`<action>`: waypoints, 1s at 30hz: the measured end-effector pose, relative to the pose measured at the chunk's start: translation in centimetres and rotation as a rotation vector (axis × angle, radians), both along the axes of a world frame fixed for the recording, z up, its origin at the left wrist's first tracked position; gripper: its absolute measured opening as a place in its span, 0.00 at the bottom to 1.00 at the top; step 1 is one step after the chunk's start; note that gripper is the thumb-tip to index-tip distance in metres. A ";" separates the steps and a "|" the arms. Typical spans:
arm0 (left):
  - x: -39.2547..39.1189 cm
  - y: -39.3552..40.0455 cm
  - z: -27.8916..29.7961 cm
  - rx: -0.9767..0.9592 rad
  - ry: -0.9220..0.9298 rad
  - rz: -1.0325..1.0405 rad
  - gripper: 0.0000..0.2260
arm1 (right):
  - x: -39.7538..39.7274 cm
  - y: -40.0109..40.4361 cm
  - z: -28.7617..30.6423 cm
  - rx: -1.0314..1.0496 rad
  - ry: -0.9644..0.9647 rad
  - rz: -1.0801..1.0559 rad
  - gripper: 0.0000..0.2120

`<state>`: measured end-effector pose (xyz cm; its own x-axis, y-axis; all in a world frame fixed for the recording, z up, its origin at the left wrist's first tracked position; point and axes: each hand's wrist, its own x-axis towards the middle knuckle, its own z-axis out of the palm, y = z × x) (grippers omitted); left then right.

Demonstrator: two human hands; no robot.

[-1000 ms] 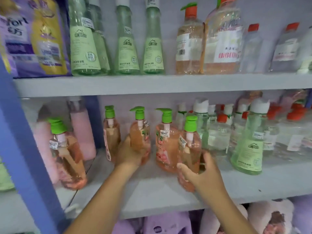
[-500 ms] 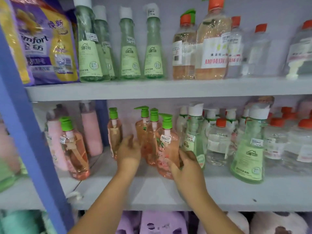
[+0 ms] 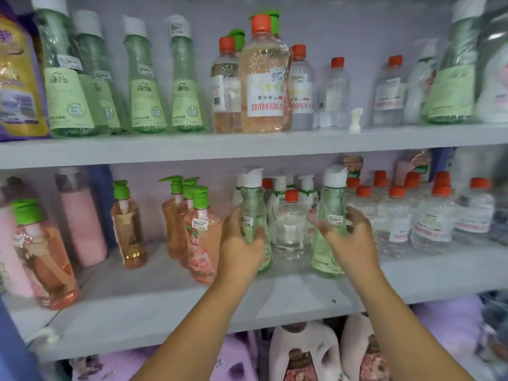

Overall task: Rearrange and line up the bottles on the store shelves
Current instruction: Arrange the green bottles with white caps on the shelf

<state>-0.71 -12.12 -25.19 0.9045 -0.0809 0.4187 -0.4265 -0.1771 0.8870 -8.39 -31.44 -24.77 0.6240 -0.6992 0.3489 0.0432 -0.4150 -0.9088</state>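
Gripping a green bottle with a white cap (image 3: 253, 213), the left hand (image 3: 238, 243) curls round its lower body on the middle shelf (image 3: 165, 292). Right of it, past a clear red-capped bottle (image 3: 290, 224), the right hand (image 3: 349, 237) wraps a second green bottle (image 3: 330, 215). Both forearms reach up from below. Motion blur smears the right fingertips, and the hands hide both labels.

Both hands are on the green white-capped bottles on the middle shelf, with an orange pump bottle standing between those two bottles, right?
Nearly. The left hand and right hand are on the two green white-capped bottles on the middle shelf, but what stands between them is a clear bottle with an orange cap, not an orange pump bottle. The head view shows it.
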 end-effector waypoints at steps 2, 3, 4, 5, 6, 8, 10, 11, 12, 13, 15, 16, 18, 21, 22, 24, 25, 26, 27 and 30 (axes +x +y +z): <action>1.2 -0.8 -0.2 -0.022 0.035 0.015 0.22 | 0.7 -0.5 -0.6 0.006 0.056 0.090 0.21; 1.7 -1.1 -0.3 0.009 0.076 0.001 0.20 | 0.8 -0.7 -0.8 -0.008 0.067 0.106 0.20; 2.2 -1.4 -0.5 0.055 0.116 -0.014 0.19 | 0.5 -0.7 -0.7 -0.021 0.074 0.114 0.19; 2.5 -1.5 -0.8 0.108 0.142 -0.018 0.19 | 0.0 -0.7 -0.5 -0.031 0.075 0.129 0.19; 2.7 -1.4 -1.1 0.138 0.154 -0.019 0.20 | -0.3 -0.7 -0.5 -0.029 0.085 0.150 0.18; 2.3 -1.0 -1.8 0.158 0.163 -0.022 0.23 | -1.4 -0.6 -0.6 -0.007 0.083 0.195 0.15; 1.3 -0.4 -2.5 0.183 0.152 -0.010 0.29 | -2.4 0.0 -0.9 0.010 0.082 0.229 0.16; 0.6 -0.2 -2.7 0.196 0.148 -0.032 0.31 | -2.9 0.5 -1.0 0.010 0.080 0.236 0.17; -0.1 0.0 -2.8 0.205 0.153 -0.067 0.31 | -3.3 0.9 -1.0 -0.003 0.082 0.236 0.18; -0.7 0.2 -2.8 0.212 0.156 -0.111 0.32 | -3.6 1.3 -1.0 -0.018 0.088 0.234 0.18; -1.8 0.7 -2.6 0.217 0.151 -0.164 0.34 | -4.1 2.0 -0.8 -0.032 0.086 0.247 0.18; -2.4 1.1 -2.3 0.204 0.141 -0.169 0.35 | -4.4 2.4 -0.7 -0.040 0.079 0.260 0.17; -4.0 2.3 -2.0 0.152 0.126 -0.144 0.32 | -5.3 3.4 -0.6 -0.065 0.060 0.291 0.15; -7.8 4.8 -2.1 0.040 0.110 -0.124 0.27 | -7.3 5.2 -0.3 -0.056 0.013 0.358 0.13; -9.3 5.9 -1.9 0.003 0.096 -0.120 0.27 | -8.1 6.0 -0.1 -0.054 -0.001 0.385 0.13; -12.4 8.2 -0.7 -0.054 0.052 -0.108 0.29 | -9.9 7.8 0.8 -0.074 -0.034 0.433 0.13; -13.8 9.4 0.4 -0.066 0.024 -0.099 0.29 | -10.8 8.8 1.6 -0.090 -0.057 0.460 0.13; -15.2 10.5 1.9 -0.075 -0.014 -0.089 0.30 | -11.7 9.7 2.6 -0.099 -0.081 0.488 0.13; -16.5 11.6 3.6 -0.081 -0.058 -0.079 0.30 | -12.6 10.7 3.9 -0.099 -0.107 0.515 0.13; -19.6 14.5 9.9 -0.128 -0.177 -0.023 0.29 | -14.9 13.2 9.6 -0.103 -0.214 0.592 0.13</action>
<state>-20.27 2.43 -15.25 0.8143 -0.0364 0.5793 -0.5805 -0.0568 0.8123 -23.25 -18.28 -15.21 0.8033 -0.2136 0.5559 0.4682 -0.3503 -0.8112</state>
